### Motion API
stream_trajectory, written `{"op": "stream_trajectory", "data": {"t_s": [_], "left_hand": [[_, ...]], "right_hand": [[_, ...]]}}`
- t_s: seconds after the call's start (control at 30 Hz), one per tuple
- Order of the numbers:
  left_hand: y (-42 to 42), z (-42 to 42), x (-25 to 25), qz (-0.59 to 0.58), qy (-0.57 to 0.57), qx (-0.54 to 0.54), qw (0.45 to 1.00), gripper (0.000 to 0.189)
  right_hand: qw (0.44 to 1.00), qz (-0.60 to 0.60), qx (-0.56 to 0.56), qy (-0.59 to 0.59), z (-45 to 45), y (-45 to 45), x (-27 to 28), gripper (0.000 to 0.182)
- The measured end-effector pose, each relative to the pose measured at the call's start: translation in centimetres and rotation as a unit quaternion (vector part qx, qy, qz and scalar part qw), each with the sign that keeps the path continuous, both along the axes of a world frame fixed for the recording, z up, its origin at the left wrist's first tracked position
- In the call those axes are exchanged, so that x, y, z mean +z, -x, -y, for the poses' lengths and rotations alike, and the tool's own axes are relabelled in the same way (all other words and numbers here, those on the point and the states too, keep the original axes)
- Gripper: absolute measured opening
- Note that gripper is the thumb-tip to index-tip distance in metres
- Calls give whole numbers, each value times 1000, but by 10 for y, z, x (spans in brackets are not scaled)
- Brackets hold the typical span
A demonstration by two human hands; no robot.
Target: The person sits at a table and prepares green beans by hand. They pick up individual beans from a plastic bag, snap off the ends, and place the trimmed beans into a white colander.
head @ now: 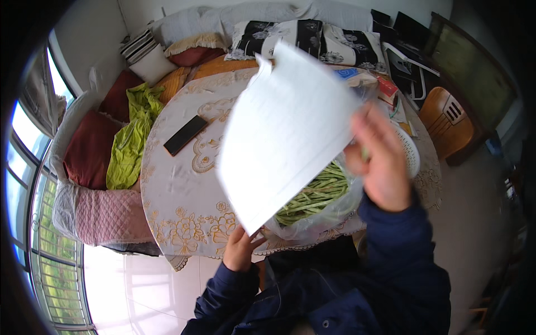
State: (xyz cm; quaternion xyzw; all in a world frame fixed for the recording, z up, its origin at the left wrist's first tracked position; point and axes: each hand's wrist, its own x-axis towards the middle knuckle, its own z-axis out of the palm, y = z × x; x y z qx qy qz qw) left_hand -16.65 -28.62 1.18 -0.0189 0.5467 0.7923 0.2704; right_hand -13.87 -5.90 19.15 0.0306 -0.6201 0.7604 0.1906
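My right hand (pixel 379 157), blurred, grips the right edge of a large white sheet (pixel 289 130), which looks like paper and has a torn or folded upper edge. The sheet is raised and tilted over the table. At its lower corner is my left hand (pixel 240 250), its fingers closed on that corner. Partly behind the sheet, an open clear plastic bag (pixel 335 213) holds many long green beans (pixel 320 190). A white perforated basket (pixel 408 150) shows beyond my right hand, partly hidden by it.
A dark phone (pixel 185 135) lies on the table's patterned cloth (pixel 184 184). Packets, among them a red box (pixel 387 90), stand at the far right. Around the table are a sofa with cushions (pixel 90 146), a yellow-green garment (pixel 130 142) and a wooden chair (pixel 446 121).
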Motion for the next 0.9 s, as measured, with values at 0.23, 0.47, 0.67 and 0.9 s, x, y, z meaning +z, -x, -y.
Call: {"op": "stream_trajectory", "data": {"t_s": [0.23,0.47,0.67,0.9], "left_hand": [[29,-52,-22,32,-237,-41,970,29],[53,-93,2,75,-252,-100,960,34],[108,-123,-59,-357,-16,-111,927,39],[120,-138,-24,-418,113,-102,896,43]], "right_hand": [[983,136,-11,-122,-37,-47,-163,15],[984,129,-6,-126,-73,1,-208,19],[982,144,-11,-123,-100,41,-204,16],[980,122,-51,-145,-124,68,-219,18]]}}
